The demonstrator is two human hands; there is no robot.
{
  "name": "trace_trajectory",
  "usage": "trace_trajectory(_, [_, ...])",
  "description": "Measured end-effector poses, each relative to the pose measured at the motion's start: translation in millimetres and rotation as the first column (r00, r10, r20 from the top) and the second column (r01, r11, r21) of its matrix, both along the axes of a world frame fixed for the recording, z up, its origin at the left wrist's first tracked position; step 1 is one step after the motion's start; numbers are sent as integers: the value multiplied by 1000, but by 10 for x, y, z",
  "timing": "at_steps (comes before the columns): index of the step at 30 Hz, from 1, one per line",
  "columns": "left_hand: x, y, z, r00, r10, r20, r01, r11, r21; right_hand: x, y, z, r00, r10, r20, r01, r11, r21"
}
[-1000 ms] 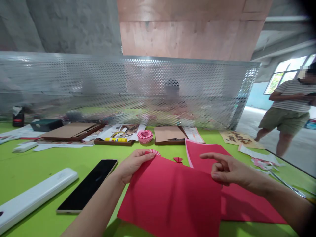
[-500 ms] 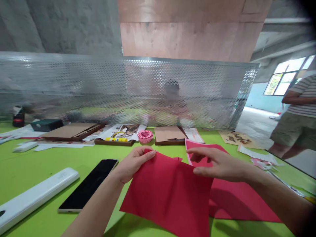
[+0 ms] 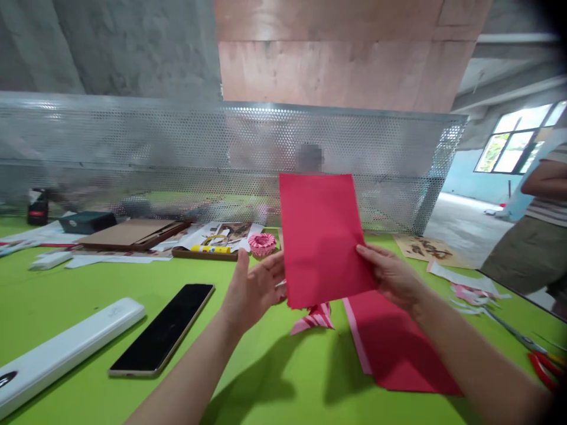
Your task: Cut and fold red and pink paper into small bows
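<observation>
A long white bar with rounded edges lies on the bright green tabletop, well left of the raised red rectangular paper sheet. Between that bar and the sheet lies a flat black-screened phone. Right of the sheet and nearer are metal scissors with red handles. Below the sheet's right side rests a pile of red and pink paper.

The sheet is held up above the tabletop, tilted slightly. The right hand pinches its lower right edge, thumb in front. The left hand is unclenched, palm showing, at the sheet's lower left edge; whether its fingertips touch the paper cannot be told. Just under the sheet sits a pink-and-red striped folded paper piece.

Beyond the sheet, to its left, are a pink-and-white striped ring and a shallow brown tray with a yellow tube. Farther behind stands a perforated metal screen.
</observation>
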State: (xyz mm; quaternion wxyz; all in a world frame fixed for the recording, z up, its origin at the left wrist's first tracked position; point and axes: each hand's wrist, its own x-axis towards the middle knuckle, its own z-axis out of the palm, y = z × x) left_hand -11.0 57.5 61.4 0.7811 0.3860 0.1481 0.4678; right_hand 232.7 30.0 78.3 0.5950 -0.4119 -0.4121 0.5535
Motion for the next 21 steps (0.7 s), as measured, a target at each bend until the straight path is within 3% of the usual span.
trace_trajectory(4, [166,-111,-84,981,61,-185,-82,991,-108,-238,46,-282,999,25,33,-26,999,27])
trace_trajectory(8, [255,-110,-182,892,157,-423,-223,968,-111,-296,11,-452,997,20,80,-26,996,82])
trace_trajectory(14, [254,-78,-270,835,215,-507,-221,974,48,-199,-25,-520,967,-28,255,-9,990,144])
trace_trajectory(21, [285,-116,-238,856,156,-493,-202,979,-40,99,-66,-553,861,-149,487,81,984,158])
